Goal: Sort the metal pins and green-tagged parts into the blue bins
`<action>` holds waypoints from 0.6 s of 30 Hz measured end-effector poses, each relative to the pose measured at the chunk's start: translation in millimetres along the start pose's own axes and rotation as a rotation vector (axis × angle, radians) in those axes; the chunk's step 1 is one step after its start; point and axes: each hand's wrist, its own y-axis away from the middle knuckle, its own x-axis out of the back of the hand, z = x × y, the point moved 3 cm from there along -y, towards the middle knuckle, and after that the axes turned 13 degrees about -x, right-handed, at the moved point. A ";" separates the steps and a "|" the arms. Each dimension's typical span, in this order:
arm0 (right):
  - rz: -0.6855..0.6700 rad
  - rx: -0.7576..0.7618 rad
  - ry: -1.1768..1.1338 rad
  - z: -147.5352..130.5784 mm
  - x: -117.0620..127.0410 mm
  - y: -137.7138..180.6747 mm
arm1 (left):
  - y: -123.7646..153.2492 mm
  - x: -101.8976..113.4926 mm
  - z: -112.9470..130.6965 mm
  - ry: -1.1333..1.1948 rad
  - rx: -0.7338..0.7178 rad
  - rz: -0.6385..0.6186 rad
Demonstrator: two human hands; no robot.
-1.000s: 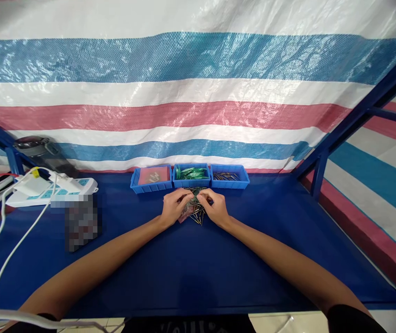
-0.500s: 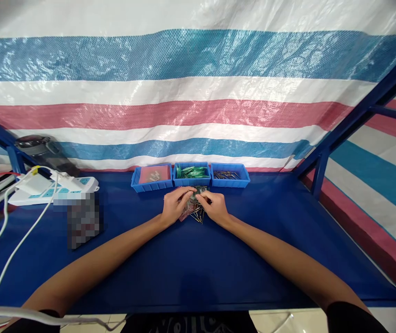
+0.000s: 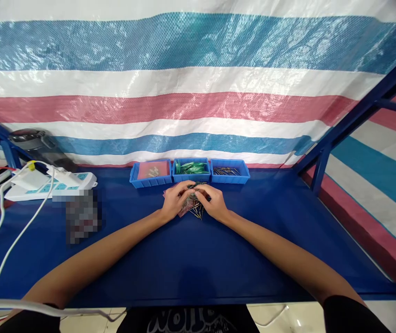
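Note:
My left hand (image 3: 176, 200) and my right hand (image 3: 215, 202) meet at the fingertips at mid-table, both with fingers curled in a pinch. Whatever sits between the fingers is too small and hidden to name. Beneath them lies a pile of thin, pointed dark and brass-coloured pieces (image 3: 197, 211), partly covered by the hands. Clear, pinkish plastic (image 3: 184, 211) shows beside the pile, under my left fingers. Just beyond the hands stands a blue bin of green pieces (image 3: 191, 167).
Left of the green pieces is a blue bin (image 3: 152, 181) with a pink sheet and small pale pieces. Another blue bin (image 3: 231, 178) holds thin dark-and-gold pieces. A white power strip (image 3: 87, 180) with cables, a dark bottle (image 3: 43, 147) and a blurred-out item (image 3: 83, 217) occupy the left side.
My hands have drawn slightly closer, fingertips now meeting over the pile. The camera view has shifted a little, and the bins keep their places on the table.

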 end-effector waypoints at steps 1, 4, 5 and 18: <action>-0.004 0.010 0.004 0.3 -0.6 -0.1 | 0.1 -0.1 0.0 -0.005 0.003 -0.003; 0.002 0.002 0.001 0.8 -0.7 0.0 | -0.5 0.4 0.9 -0.032 0.021 -0.005; 0.013 -0.011 -0.001 0.8 -0.1 0.0 | -0.9 0.5 1.5 -0.038 0.025 -0.009; -0.020 -0.081 0.026 -1.0 2.7 -2.9 | -3.8 2.1 8.9 -0.047 -0.106 -0.027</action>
